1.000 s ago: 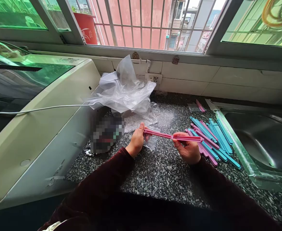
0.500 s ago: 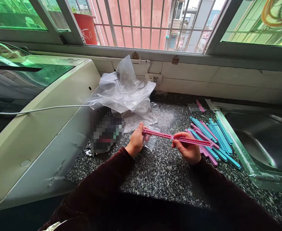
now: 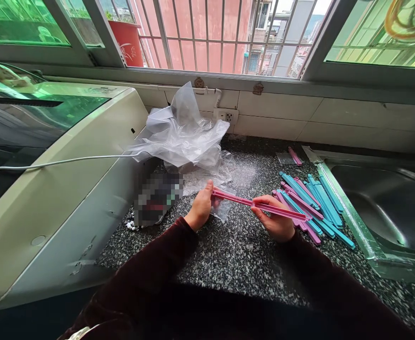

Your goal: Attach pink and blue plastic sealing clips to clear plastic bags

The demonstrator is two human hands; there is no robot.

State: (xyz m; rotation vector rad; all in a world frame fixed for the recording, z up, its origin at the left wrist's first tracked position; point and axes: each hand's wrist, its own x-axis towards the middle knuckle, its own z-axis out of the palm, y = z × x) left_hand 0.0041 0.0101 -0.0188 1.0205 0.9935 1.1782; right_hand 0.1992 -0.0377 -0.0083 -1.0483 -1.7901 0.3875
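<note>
A long pink bag sealing clip (image 3: 236, 198) is held across both hands above the counter, unfolded at its middle hinge. Its left end sits in the closed fingers of my left hand (image 3: 200, 208). My right hand (image 3: 277, 225) pinches it near the hinge, and the other half runs over the palm to the right. Under the left end lies a small clear plastic bag (image 3: 221, 211); whether my left fingers touch it I cannot tell. Beside my right hand is a pile of several blue clips (image 3: 323, 198) and pink clips (image 3: 313, 234).
Crumpled clear plastic bags (image 3: 189, 137) lie at the back by the wall socket (image 3: 226, 115). A white appliance (image 3: 97, 156) stands left, with a cable (image 3: 69, 160) crossing it. The steel sink (image 3: 367, 231) is right. A lone pink clip (image 3: 294, 156) lies on the speckled counter (image 3: 229, 264).
The clip's right half has tipped slightly lower and toward the left, and my right hand has shifted a little with it. My left hand has barely moved.
</note>
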